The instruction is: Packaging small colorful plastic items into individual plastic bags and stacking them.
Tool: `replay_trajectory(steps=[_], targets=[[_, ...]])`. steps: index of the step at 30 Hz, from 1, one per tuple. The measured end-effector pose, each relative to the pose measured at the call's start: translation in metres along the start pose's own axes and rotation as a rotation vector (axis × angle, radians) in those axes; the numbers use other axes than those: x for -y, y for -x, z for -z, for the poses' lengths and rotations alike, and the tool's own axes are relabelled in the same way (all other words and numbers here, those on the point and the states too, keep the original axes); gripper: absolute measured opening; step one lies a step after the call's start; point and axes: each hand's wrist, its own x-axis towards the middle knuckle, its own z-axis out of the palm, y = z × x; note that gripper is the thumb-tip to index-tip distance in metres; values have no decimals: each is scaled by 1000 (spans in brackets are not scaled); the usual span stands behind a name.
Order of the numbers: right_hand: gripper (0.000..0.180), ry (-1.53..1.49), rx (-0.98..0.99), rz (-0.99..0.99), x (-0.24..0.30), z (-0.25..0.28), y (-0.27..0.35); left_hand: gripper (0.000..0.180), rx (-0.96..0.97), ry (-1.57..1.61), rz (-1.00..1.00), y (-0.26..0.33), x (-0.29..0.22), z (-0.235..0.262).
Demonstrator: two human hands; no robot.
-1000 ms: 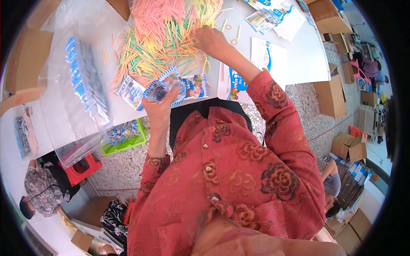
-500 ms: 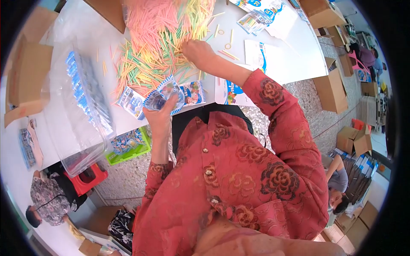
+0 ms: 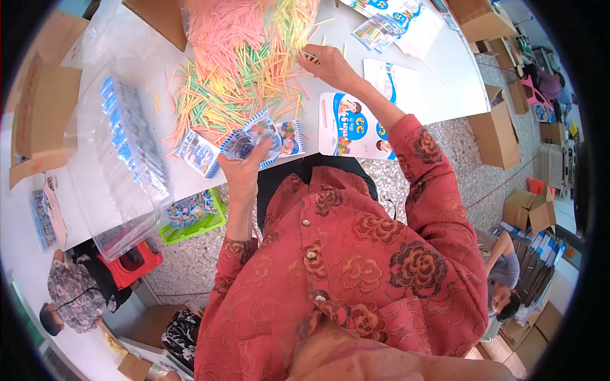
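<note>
My left hand (image 3: 243, 174) grips a small clear plastic packet (image 3: 239, 146) with a blue-and-white striped edge, at the table's near edge. Behind the fingers and to either side, more packets of the same kind (image 3: 198, 153) lie on the table. A heap of thin pink, yellow, green and orange sticks (image 3: 235, 89) spreads just beyond them. To the right of this heap, my right hand (image 3: 330, 66) is closed with its fingertips pinched near the tabletop. A small dark bit shows at those fingertips, too unclear to name.
A printed white and blue sheet (image 3: 348, 124) lies right of the packets. On the left stands a clear plastic tub (image 3: 121, 216) with packets in it. Cardboard boxes (image 3: 47, 114) flank the table, and a green basket (image 3: 197, 232) is below it. Other people are farther off.
My right hand has moved from the heap's right edge to the right and slightly away, onto the table beside it. My left hand, with the packet, has shifted slightly right.
</note>
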Motion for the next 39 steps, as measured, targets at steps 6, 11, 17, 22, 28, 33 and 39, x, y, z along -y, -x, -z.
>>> replay_trajectory(steps=[6, 11, 17, 22, 28, 33, 39], targets=[[22, 13, -15, 48, -3, -8, -4, 33, 16, -35, 20, -1, 1, -2], [27, 106, -75, -12, 2, -16, -17, 33, -3, -33, 16, 0, 2, -3], [33, -8, -282, -265, -33, -11, -32, 33, -11, -8, 3, -1, 2, 1], [32, 137, -349, -169, -39, -21, -39, 33, 4, 30, 22, 0, 2, 1], [46, 94, -426, -296, -35, -30, -44, 33, 1, 50, 5, 0, 3, 4], [48, 115, -358, -355, -25, -30, -50, 32, 11, 59, -7, 1, 3, 4], [48, 118, -356, -327, -43, -22, -42, 32, 25, 72, -21, -2, 5, 5]])
